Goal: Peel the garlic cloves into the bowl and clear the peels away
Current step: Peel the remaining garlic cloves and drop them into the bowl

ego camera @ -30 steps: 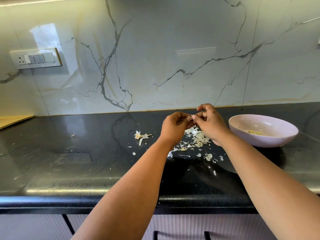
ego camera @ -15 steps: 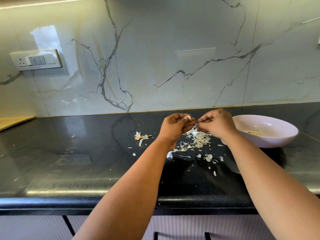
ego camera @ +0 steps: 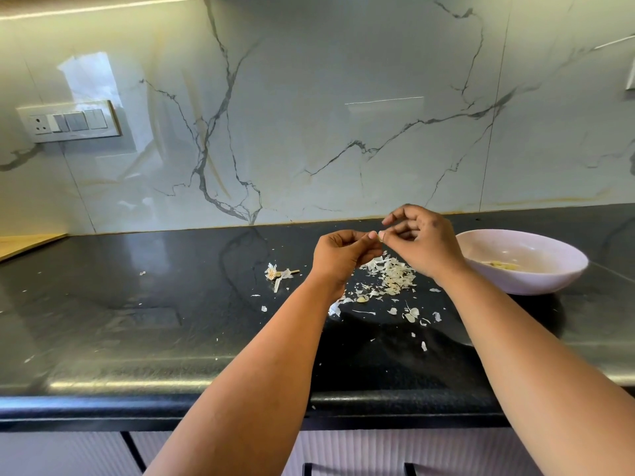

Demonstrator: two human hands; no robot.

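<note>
Both hands (ego camera: 343, 255) (ego camera: 421, 243) pinch garlic clove (ego camera: 380, 236) above peels (ego camera: 391, 276).

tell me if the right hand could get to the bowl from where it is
Probably yes: the right hand hovers just left of the bowl, with nothing between them, though it pinches a garlic clove together with the left hand.

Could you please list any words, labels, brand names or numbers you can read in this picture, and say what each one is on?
No readable text appears anywhere in this view.
Switch plate on the wall: it has a socket and switches, and no readable lettering.
Bowl: plain, with no print or label.
Counter and marble wall: only veining and reflections, no signs.
</note>
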